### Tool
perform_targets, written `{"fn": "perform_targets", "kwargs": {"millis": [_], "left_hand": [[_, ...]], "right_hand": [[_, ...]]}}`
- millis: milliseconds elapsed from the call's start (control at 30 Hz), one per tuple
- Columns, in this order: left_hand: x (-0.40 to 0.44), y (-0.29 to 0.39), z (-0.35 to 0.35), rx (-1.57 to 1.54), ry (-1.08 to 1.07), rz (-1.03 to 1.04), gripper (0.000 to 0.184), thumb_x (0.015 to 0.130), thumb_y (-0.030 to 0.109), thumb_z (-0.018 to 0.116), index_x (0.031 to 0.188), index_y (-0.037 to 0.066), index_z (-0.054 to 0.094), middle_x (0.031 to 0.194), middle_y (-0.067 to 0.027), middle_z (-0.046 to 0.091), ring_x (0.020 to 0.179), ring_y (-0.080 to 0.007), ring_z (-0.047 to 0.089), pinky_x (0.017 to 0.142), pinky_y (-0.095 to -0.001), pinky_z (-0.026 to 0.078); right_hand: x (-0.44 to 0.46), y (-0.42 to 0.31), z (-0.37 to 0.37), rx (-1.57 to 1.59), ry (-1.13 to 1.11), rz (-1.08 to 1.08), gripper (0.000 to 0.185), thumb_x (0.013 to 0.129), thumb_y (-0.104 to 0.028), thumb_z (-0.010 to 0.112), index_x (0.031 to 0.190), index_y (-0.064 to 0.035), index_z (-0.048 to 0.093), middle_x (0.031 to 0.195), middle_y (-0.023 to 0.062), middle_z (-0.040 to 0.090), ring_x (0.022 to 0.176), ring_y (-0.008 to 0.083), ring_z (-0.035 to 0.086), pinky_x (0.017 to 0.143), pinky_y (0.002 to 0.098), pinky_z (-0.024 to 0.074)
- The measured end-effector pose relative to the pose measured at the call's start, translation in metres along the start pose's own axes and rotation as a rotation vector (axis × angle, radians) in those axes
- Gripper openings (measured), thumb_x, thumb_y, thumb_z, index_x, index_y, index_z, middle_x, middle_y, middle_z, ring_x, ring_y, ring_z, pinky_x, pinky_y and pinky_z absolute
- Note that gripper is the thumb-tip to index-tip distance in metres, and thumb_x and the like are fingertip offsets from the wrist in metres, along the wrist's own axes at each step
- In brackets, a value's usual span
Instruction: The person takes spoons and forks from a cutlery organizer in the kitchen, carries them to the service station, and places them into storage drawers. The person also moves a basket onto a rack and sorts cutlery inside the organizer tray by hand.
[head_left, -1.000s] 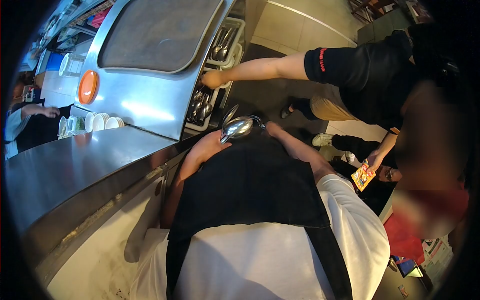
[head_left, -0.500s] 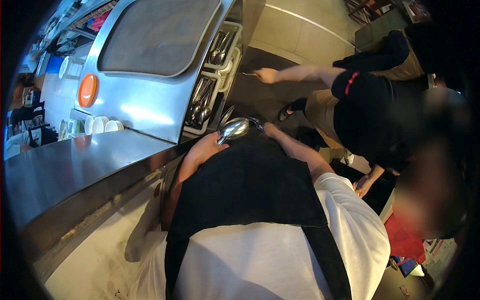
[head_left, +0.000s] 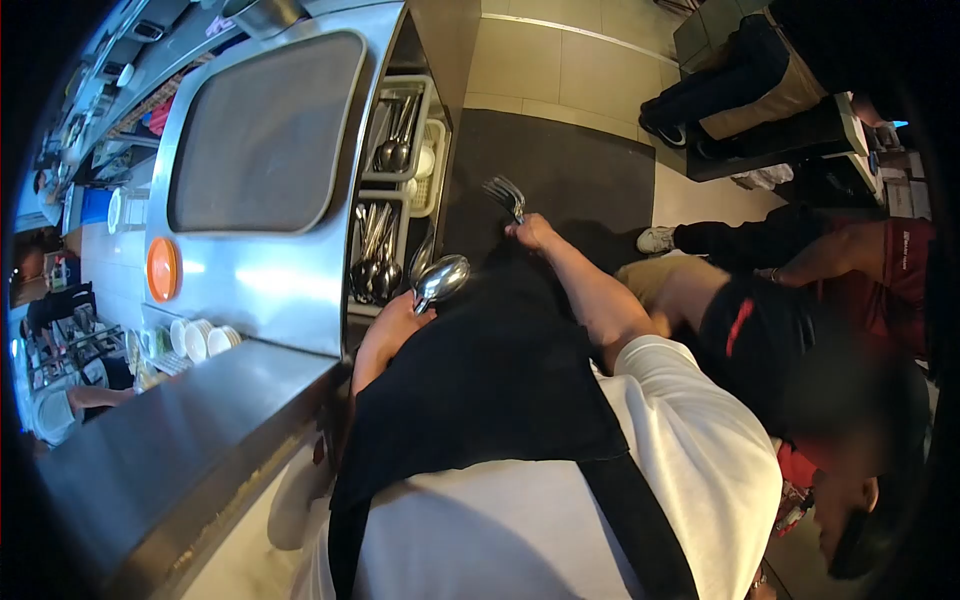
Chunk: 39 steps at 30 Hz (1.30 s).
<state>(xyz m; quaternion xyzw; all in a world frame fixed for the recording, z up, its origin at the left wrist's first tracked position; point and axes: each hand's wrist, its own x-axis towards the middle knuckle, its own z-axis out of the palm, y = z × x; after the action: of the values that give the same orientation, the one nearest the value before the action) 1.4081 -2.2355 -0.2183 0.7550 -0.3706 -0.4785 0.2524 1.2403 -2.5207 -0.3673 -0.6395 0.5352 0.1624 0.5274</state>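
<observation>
My left hand (head_left: 394,326) is closed around the handles of some spoons (head_left: 441,280), bowls pointing away from me; a shiny bowl faces up and a darker one shows beside it. Out in front over the dark mat, my right hand (head_left: 535,232) grips a bunch of forks (head_left: 507,193) by the handles, tines outward. To the left of my hands, a cutlery bin (head_left: 408,218) on the shelf under the counter holds several spoons and other utensils. Behind it is a second cutlery bin (head_left: 428,90), with a pale basket (head_left: 436,190) alongside.
A large grey tray (head_left: 270,130) and an orange plate (head_left: 161,268) lie on the steel counter (head_left: 260,290). Small white bowls (head_left: 197,340) stand beyond the counter ledge (head_left: 230,400). Co-workers are close on my right, one in a black shirt (head_left: 765,335).
My right hand has moved forward, away from the spoons, with the forks now plainly showing. The left hand keeps the spoons. The black-shirted co-worker's outstretched arm has drawn back, and my view has shifted.
</observation>
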Motion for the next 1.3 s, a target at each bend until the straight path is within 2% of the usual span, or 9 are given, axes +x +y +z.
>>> {"fn": "perform_targets", "kwargs": {"millis": [100, 267, 633, 733, 800, 933, 1033, 1167, 1300], "left_hand": [[0.017, 0.051, -0.025, 0.115, 0.002, -0.202, 0.031, 0.087, 0.019, 0.069, 0.110, 0.000, 0.061, 0.089, -0.0148, 0.067, 0.082, -0.0243, 0.062, 0.077, -0.0381, 0.048], [0.091, 0.081, -0.040, -0.056, -0.020, -0.355, 0.027, 0.087, 0.018, 0.068, 0.109, 0.002, 0.062, 0.087, -0.0055, 0.066, 0.080, -0.0130, 0.057, 0.075, -0.0326, 0.047], [0.168, 0.076, -0.059, -0.288, 0.139, -0.085, 0.034, 0.083, 0.016, 0.064, 0.112, -0.002, 0.062, 0.104, -0.0225, 0.069, 0.101, -0.0275, 0.066, 0.085, -0.0399, 0.049], [0.166, 0.094, -0.063, -0.056, 0.147, -0.184, 0.029, 0.091, 0.016, 0.062, 0.116, 0.001, 0.063, 0.110, -0.0106, 0.070, 0.097, -0.0164, 0.060, 0.088, -0.0345, 0.048], [0.169, 0.042, -0.038, -0.694, 0.266, -0.355, 0.032, 0.090, 0.017, 0.063, 0.117, 0.001, 0.063, 0.109, -0.0112, 0.070, 0.096, -0.0181, 0.061, 0.087, -0.0351, 0.048], [0.174, 0.085, -0.035, -0.392, 0.402, -0.376, 0.041, 0.083, 0.030, 0.068, 0.113, 0.003, 0.064, 0.109, -0.0201, 0.068, 0.104, -0.0331, 0.064, 0.087, -0.0418, 0.049], [0.191, 0.120, -0.027, -0.141, 0.527, -0.590, 0.041, 0.078, 0.026, 0.067, 0.109, 0.001, 0.064, 0.106, -0.0264, 0.067, 0.106, -0.0421, 0.062, 0.090, -0.0487, 0.049], [0.226, 0.153, 0.005, -0.286, 0.719, -0.726, 0.035, 0.079, 0.020, 0.063, 0.107, -0.001, 0.062, 0.104, -0.0261, 0.067, 0.103, -0.0414, 0.063, 0.088, -0.0487, 0.050], [0.240, 0.208, 0.044, -0.612, 0.930, -0.850, 0.034, 0.081, 0.018, 0.059, 0.108, -0.002, 0.062, 0.103, -0.0261, 0.067, 0.102, -0.0415, 0.063, 0.089, -0.0486, 0.050]], "right_hand": [[0.045, -0.015, -0.021, 0.150, 0.048, -0.049, 0.030, 0.086, -0.029, 0.072, 0.092, -0.0006, 0.069, 0.072, 0.0107, 0.062, 0.053, 0.0207, 0.056, 0.048, 0.0400, 0.0466], [0.127, -0.029, -0.054, -0.145, 0.107, -0.191, 0.037, 0.086, -0.035, 0.069, 0.096, 0.0004, 0.070, 0.092, 0.0213, 0.070, 0.091, 0.0366, 0.068, 0.076, 0.0458, 0.0541], [0.141, -0.187, -0.122, -0.510, -0.034, -0.694, 0.021, 0.082, -0.020, 0.063, 0.096, -0.0066, 0.070, 0.092, 0.0221, 0.069, 0.092, 0.0416, 0.066, 0.082, 0.0499, 0.0525], [0.147, -0.247, -0.117, -0.692, 0.000, -0.871, 0.021, 0.083, -0.017, 0.057, 0.092, -0.0039, 0.070, 0.093, 0.0231, 0.069, 0.093, 0.0416, 0.066, 0.080, 0.0502, 0.0544], [0.175, -0.280, -0.093, -0.752, -0.038, -0.872, 0.025, 0.085, -0.016, 0.052, 0.090, 0.0005, 0.070, 0.095, 0.0248, 0.069, 0.094, 0.0416, 0.067, 0.081, 0.0500, 0.0540], [0.195, -0.345, -0.057, -0.910, -0.213, -0.943, 0.024, 0.084, -0.010, 0.056, 0.101, 0.0014, 0.068, 0.107, 0.0266, 0.067, 0.102, 0.0416, 0.065, 0.088, 0.0488, 0.0530], [0.237, -0.347, -0.012, -0.604, 0.113, -1.803, 0.025, 0.088, -0.018, 0.053, 0.095, -0.0001, 0.070, 0.091, 0.0161, 0.072, 0.091, 0.0372, 0.069, 0.081, 0.0452, 0.0558], [0.276, -0.381, -0.004, -0.834, -0.393, -1.325, 0.021, 0.087, -0.019, 0.057, 0.094, -0.0022, 0.068, 0.087, 0.0136, 0.070, 0.081, 0.0329, 0.065, 0.072, 0.0427, 0.0517], [0.287, -0.414, 0.039, -0.978, -0.493, -1.014, 0.018, 0.087, -0.020, 0.060, 0.093, -0.0042, 0.066, 0.084, 0.0111, 0.067, 0.072, 0.0286, 0.060, 0.063, 0.0402, 0.0476]]}}
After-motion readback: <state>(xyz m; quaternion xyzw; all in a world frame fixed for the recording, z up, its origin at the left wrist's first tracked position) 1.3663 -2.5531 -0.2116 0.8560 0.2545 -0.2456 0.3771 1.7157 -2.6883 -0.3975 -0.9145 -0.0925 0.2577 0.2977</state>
